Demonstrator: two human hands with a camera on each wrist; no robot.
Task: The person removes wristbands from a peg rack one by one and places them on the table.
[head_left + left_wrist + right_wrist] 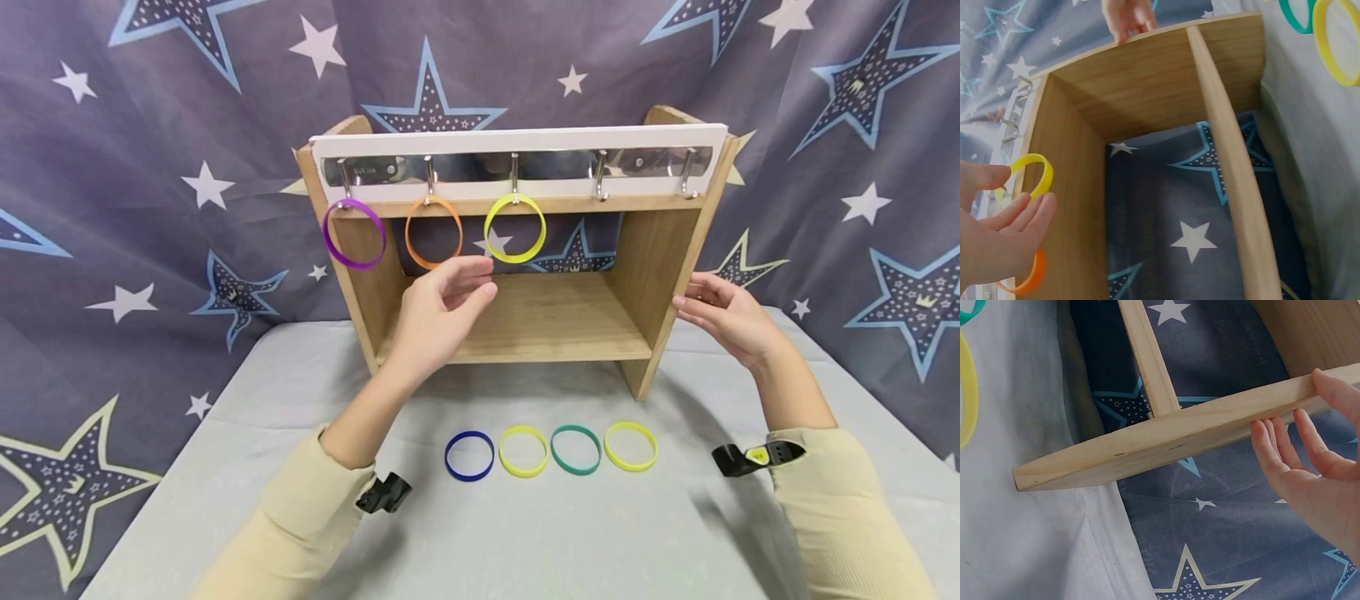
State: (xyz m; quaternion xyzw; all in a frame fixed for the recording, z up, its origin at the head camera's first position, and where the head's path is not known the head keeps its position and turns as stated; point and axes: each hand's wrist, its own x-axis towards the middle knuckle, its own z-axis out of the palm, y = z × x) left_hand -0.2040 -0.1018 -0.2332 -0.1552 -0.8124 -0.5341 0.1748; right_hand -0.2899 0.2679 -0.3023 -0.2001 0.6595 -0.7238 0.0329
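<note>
A yellow wristband (515, 257) hangs from the middle hook of a hook rail (465, 187) on a wooden shelf (555, 325). My left hand (442, 312) is just below and left of it, thumb and fingers apart and nothing gripped between them. In the left wrist view the same yellow band (1046, 178) shows beyond the fingertips. An orange wristband (408, 237) and a purple wristband (356, 266) hang on the two hooks to the left. My right hand (731, 321) holds the shelf's right side panel (1210, 422), thumb at the front edge, fingertips against the outer face.
A blue band (469, 478), a yellow band (523, 474), a teal band (576, 472) and another yellow band (630, 468) lie in a row on the grey tablecloth (555, 542). The two right hooks (601, 179) carry no bands. A star-patterned curtain (225, 167) stands behind.
</note>
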